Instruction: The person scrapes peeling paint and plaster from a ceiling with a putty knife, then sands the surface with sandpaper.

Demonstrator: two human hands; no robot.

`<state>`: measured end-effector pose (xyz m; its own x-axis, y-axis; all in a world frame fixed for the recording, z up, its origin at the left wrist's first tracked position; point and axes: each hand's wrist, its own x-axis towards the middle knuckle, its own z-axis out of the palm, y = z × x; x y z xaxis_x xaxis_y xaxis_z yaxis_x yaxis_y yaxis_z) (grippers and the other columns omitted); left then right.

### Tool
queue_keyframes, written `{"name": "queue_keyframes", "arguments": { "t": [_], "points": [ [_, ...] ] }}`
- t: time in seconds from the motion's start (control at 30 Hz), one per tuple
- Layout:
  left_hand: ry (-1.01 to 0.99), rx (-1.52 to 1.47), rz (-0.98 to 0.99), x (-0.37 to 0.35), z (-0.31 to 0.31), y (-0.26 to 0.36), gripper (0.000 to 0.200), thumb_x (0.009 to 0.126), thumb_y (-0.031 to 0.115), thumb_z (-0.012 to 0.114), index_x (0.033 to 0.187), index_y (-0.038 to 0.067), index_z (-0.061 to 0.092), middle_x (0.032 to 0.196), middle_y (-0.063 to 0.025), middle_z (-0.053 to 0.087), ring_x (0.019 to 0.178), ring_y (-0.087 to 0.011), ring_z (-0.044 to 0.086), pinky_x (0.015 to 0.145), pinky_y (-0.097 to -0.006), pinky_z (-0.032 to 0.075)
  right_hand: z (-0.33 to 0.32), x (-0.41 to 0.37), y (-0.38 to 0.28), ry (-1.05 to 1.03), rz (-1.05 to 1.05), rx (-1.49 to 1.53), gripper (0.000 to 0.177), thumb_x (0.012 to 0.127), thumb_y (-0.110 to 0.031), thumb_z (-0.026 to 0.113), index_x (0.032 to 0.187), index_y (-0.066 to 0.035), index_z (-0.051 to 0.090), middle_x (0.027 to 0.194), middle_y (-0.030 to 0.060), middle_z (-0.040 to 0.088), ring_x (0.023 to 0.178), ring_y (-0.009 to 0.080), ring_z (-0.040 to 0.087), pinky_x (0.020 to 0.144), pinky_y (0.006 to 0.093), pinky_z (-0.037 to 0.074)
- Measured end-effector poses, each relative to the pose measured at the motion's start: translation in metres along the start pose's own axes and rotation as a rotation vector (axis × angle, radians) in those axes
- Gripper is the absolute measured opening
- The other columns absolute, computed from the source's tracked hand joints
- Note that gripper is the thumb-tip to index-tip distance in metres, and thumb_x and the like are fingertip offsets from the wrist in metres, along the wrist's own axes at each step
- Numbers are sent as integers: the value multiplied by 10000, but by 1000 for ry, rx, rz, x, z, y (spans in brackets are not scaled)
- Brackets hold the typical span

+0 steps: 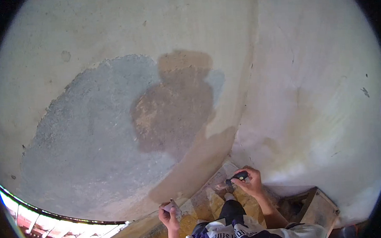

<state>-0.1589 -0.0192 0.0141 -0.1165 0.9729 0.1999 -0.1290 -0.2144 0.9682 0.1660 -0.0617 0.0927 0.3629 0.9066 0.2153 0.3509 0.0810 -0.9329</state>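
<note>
My right hand (251, 184) is closed around a black-handled scraper (240, 176), with the black grip between thumb and fingers. Its working end points left and downward over the floor near the wall corner. Lower and to the left, my left hand (170, 219) pinches a small, flat, light-grey piece (171, 205) between thumb and fingers; I cannot tell what kind of piece it is. Both hands are below a large rough grey patch (91, 124) on the pale wall (108, 28). A dark shadow falls across the patch's right side.
A second pale wall (317, 69) meets the first at a corner on the right. An open wooden box or frame (318, 207) stands by my right forearm. Yellowish floor (197, 211) shows around my legs. At lower left is a bright opening with slats (54, 227).
</note>
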Motion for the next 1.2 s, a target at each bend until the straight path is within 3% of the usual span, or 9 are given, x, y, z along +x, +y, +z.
{"name": "queue_keyframes", "arguments": {
  "t": [0.03, 0.13, 0.23, 0.43, 0.63, 0.8, 0.97, 1.1, 1.2],
  "points": [
    [11, 8, 4, -1, 0, -2, 266, 874, 211, 668, 1012, 21, 544, 941, -30, 560, 851, -115, 493, 785, -272, 411, 1, 12, 5, -34, -194, 27, 201, 771, -140, 779, 872, -23, 651, 882, 57, 657, 776, 158, 620, 743, 287, 492],
    [55, 17, -6, -3, 2, -7, 274, 877, 221, 668, 1019, 19, 548, 962, -35, 562, 862, -116, 496, 793, -268, 410, 19, 43, -5, -95, -231, 543, 210, 772, -141, 775, 796, -20, 605, 856, 56, 636, 786, 154, 601, 734, 295, 481],
    [142, 32, 69, -5, 15, -12, 287, 882, 224, 665, 1035, 11, 551, 978, -41, 564, 873, -117, 500, 798, -267, 411, 22, 80, -5, -321, -276, 495, 225, 770, -100, 755, 725, -35, 544, 721, 47, 579, 653, 165, 583, 634, 313, 476],
    [268, 91, 19, -29, 48, -15, 295, 880, 207, 657, 1063, -1, 556, 984, -38, 564, 884, -128, 511, 812, -283, 423, 50, 130, -63, -560, -1257, 297, 245, 718, -52, 751, 668, -70, 512, 552, 25, 472, 437, 207, 497, 458, 325, 420],
    [466, 130, -25, -67, 78, -28, 336, 885, 263, 649, 1080, 14, 538, 971, -33, 558, 880, -122, 510, 795, -283, 429, 74, 172, -58, -480, -1523, 198, 338, 685, -25, 697, 566, -91, 387, 554, 16, 429, 470, 166, 497, 414, 283, 354],
    [571, 123, 14, -83, 109, -23, 257, 873, 182, 644, 1023, 5, 536, 926, -31, 551, 841, -120, 511, 758, -265, 425, 80, 189, -55, -477, -1469, 312, 360, 678, 1, 663, 540, -106, 348, 536, 0, 400, 469, 131, 483, 396, 265, 349],
    [632, 125, 42, -89, 128, -33, 241, 879, 161, 632, 1036, 7, 534, 940, -35, 559, 866, -121, 514, 772, -277, 430, 65, 167, -61, -594, -1612, 237, 194, 700, -134, 690, 652, -98, 505, 572, 3, 517, 492, 162, 575, 426, 307, 450],
    [681, 125, 33, -91, 141, -35, 218, 880, 117, 620, 1046, 4, 537, 961, -45, 568, 890, -127, 526, 803, -280, 429, 100, 192, -21, -728, -1346, 149, 160, 669, -152, 679, 685, -112, 525, 593, -8, 533, 515, 151, 571, 440, 282, 452],
    [680, 97, 45, -84, 146, -41, 206, 876, 91, 611, 1048, 3, 539, 966, -48, 572, 897, -127, 529, 814, -279, 427, 74, 171, -43, -637, -1509, 291, 162, 656, -146, 678, 684, -112, 521, 585, 1, 528, 501, 174, 573, 431, 320, 454]
  ]
}}
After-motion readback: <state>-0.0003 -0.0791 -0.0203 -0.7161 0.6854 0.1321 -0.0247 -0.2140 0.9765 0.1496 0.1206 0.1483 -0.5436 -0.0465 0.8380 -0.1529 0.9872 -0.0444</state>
